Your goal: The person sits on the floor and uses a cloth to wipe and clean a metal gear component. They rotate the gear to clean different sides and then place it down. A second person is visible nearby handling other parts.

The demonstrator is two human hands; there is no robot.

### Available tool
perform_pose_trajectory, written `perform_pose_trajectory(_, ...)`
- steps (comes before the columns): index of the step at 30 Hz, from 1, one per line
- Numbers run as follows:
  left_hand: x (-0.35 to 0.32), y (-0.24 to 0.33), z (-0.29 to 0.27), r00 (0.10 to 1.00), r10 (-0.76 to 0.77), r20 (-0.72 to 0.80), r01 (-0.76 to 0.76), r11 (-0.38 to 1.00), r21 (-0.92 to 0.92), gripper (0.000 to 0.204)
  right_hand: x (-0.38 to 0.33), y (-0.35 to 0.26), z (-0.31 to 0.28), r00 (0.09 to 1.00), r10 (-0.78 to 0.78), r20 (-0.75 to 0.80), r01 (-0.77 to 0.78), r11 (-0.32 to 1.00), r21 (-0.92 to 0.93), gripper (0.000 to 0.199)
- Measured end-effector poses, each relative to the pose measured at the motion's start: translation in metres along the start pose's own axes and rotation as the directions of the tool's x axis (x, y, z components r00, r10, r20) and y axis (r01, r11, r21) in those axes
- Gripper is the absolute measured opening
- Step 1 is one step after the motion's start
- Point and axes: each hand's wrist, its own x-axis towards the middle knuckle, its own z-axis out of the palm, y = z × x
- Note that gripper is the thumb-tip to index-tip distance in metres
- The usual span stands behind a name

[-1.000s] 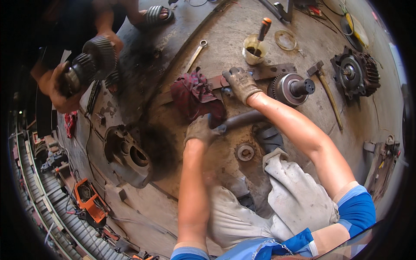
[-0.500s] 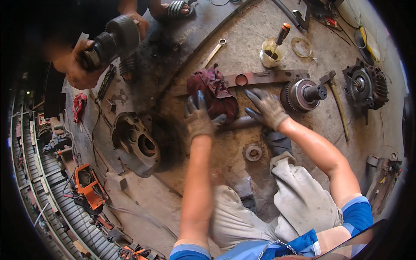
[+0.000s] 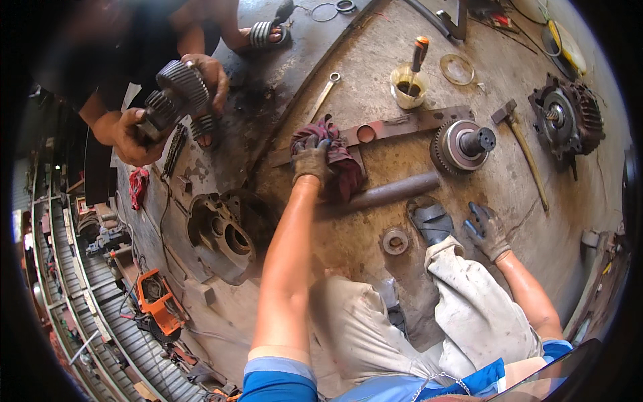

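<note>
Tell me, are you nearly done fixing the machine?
Not nearly. Already apart: the geared hub and housing lie separate on the floor. In hand: my left hand grips the red rag; my right hand holds nothing. Left: the pieces are not yet reassembled.

Stained concrete floor [image 3: 509,194] | on it: red rag [image 3: 335,157], grey metal bar [image 3: 392,192], geared hub [image 3: 462,144], hammer [image 3: 519,141], wrench [image 3: 323,94], gear housing [image 3: 221,234]
</note>
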Motion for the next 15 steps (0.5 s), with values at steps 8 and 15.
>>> perform_pose_trajectory(8,-0.074,-0.043,-0.042,0.880,0.055,-0.472,-0.275,0.869,-0.411,0.062,-0.006,0.015,-0.011,0.987,0.157,-0.022,-0.153,0.978,0.139,0.048)
perform_pose_trajectory(15,-0.179,-0.034,-0.143,0.948,-0.155,-0.279,-0.112,0.655,-0.747,0.054,-0.006,0.020,-0.014,0.979,0.197,-0.058,-0.182,0.962,0.202,0.044)
